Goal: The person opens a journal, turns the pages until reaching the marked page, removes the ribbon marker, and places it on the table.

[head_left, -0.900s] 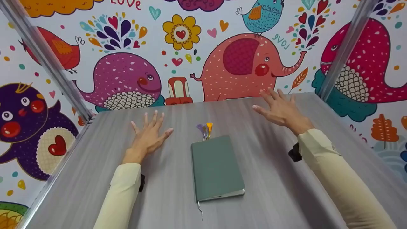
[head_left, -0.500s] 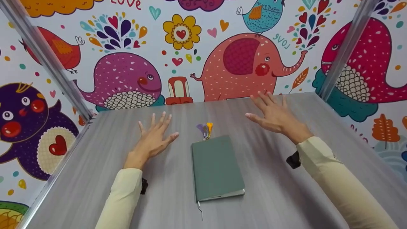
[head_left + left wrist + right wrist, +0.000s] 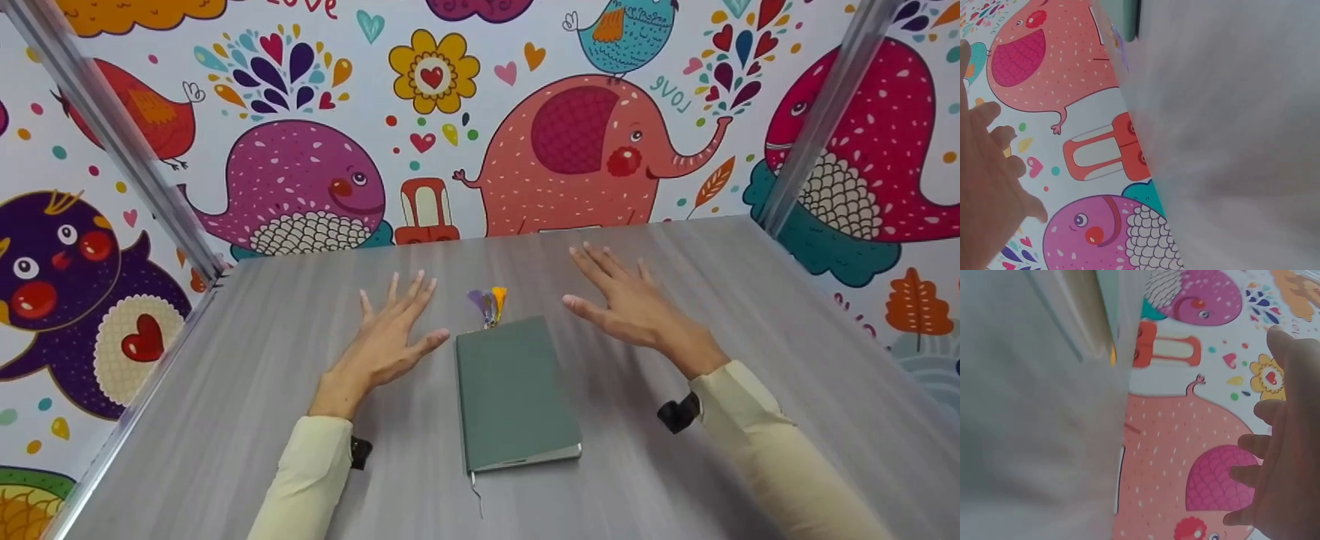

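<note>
A closed green hardcover notebook [image 3: 519,394] lies on the grey table [image 3: 405,480]. Purple and yellow tassels [image 3: 491,301] stick out past its far edge, and a thin ribbon [image 3: 478,499] trails from its near edge. To the left of the notebook is my left hand [image 3: 386,345], palm down with fingers spread, its thumb tip close to the cover's upper left corner. My right hand [image 3: 637,311] hovers on the other side, fingers spread and extended, holding nothing. In the right wrist view, the notebook's page edge [image 3: 1081,312] shows at upper left.
A wall printed with cartoon animals [image 3: 442,165] rises behind the table's far edge. Metal posts [image 3: 120,142] stand at both back corners. Each wrist wears a small black camera [image 3: 679,412].
Both hands have moved inward and nearer to the body, closing on the notebook from either side. The notebook stays where it was; the head view has shifted slightly.
</note>
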A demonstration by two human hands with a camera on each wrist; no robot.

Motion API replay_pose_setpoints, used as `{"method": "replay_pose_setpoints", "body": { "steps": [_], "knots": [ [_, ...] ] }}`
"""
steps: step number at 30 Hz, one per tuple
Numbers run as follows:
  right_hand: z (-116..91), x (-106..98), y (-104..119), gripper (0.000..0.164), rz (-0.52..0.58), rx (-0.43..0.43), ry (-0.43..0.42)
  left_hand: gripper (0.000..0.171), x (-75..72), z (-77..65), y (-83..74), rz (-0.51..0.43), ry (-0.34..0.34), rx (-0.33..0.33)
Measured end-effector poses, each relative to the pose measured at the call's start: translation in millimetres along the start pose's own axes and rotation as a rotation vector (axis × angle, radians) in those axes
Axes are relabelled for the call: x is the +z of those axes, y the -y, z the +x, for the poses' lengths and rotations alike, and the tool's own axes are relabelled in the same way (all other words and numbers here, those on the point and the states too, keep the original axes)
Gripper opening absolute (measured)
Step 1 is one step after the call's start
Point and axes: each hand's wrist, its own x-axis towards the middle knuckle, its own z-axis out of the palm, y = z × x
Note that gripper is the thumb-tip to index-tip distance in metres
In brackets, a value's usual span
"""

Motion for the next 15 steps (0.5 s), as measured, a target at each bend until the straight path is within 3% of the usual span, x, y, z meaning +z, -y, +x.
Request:
{"method": "replay_pose_setpoints", "body": {
  "steps": [5,15],
  "knots": [
    [-10,13,9,0.074,0.076,0.016,0.009,0.077,8.5,-4.3,-10.6,-0.042,-0.007,0.021],
    [-24,25,22,0.072,0.320,0.046,0.019,0.075,24.7,-17.5,-36.2,-0.228,0.067,-0.005]
  ]
}}
